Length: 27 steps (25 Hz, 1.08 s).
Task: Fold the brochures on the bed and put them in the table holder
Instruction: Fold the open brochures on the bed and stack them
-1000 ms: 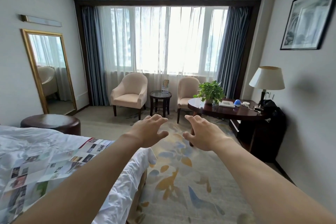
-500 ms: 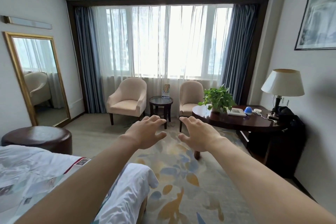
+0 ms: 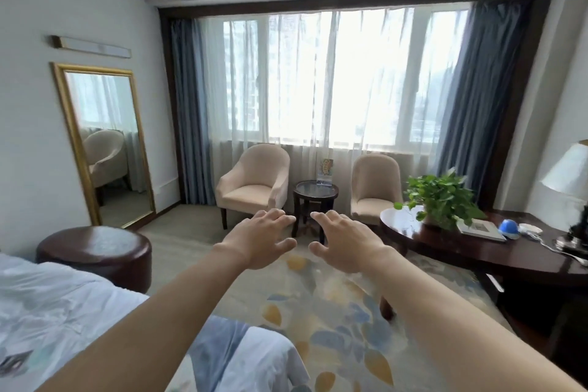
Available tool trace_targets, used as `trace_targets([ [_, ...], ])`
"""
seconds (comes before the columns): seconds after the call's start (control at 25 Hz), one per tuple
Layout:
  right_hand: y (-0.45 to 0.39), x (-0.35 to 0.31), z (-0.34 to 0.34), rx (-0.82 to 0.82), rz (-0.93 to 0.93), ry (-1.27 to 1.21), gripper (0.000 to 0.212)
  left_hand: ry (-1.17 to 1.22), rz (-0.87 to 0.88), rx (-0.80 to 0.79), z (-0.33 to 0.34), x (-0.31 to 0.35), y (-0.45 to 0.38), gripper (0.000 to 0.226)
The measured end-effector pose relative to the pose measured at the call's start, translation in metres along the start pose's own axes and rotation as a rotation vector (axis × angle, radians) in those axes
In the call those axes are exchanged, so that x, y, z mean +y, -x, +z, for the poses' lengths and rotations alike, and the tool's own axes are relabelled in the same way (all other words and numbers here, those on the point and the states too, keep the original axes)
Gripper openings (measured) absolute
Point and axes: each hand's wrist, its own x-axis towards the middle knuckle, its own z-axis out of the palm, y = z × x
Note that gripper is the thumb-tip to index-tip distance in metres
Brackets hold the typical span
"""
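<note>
Bed [image 3: 63,312] lower left; patterned carpet [image 3: 318,312] beyond.

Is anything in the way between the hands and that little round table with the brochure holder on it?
Nothing visible blocks it. The left hand and right hand are empty and stretched out over the open rug. The round table with the holder stands straight ahead between two armchairs, with clear floor before it.
</note>
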Motion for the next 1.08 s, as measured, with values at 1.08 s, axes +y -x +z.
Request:
trace_targets([
  [1.08, -0.220, -0.497, 0.262, -0.330, -1.065, -0.190, 0.069, 0.004, -1.167, -0.064, 0.057, -0.390, 0.352, 0.063],
])
